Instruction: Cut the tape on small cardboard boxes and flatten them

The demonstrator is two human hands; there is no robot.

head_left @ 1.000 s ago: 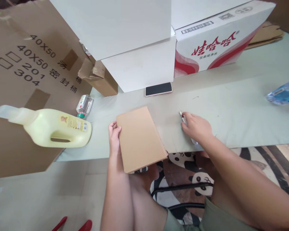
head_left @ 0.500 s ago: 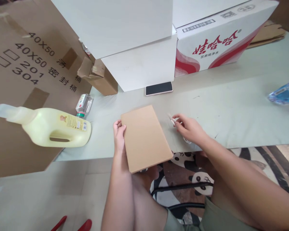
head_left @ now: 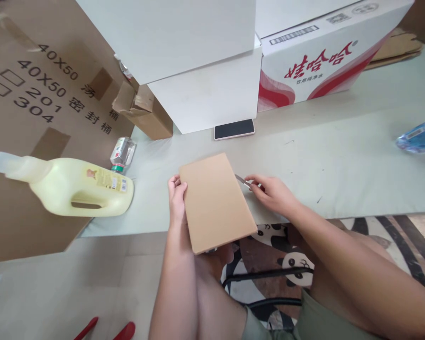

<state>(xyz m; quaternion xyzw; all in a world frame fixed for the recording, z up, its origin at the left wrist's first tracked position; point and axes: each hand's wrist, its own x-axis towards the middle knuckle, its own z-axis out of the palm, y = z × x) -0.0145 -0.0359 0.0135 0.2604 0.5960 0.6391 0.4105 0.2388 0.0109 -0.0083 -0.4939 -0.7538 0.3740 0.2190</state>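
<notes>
I have the left hand [head_left: 177, 200] clamped on the cardboard piece [head_left: 217, 205] by its left edge, so the cardboard spreads rightward from that thumb. My right hand [head_left: 272, 192] pinches a thin blade [head_left: 242, 180], which points leftward from its fingertips at the cardboard's right edge; I can't tell whether they touch.

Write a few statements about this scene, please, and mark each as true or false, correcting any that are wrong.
1. The left hand holds a flat cardboard piece by its edge. True.
2. The phone lies beside a white box. True.
3. The right hand is empty. False: it holds a thin, knife-like tool.
4. The pale yellow jug is to the right of the phone. False: it is far to the left.
5. A bottle with a blue label is at the picture's right edge. True.
</notes>
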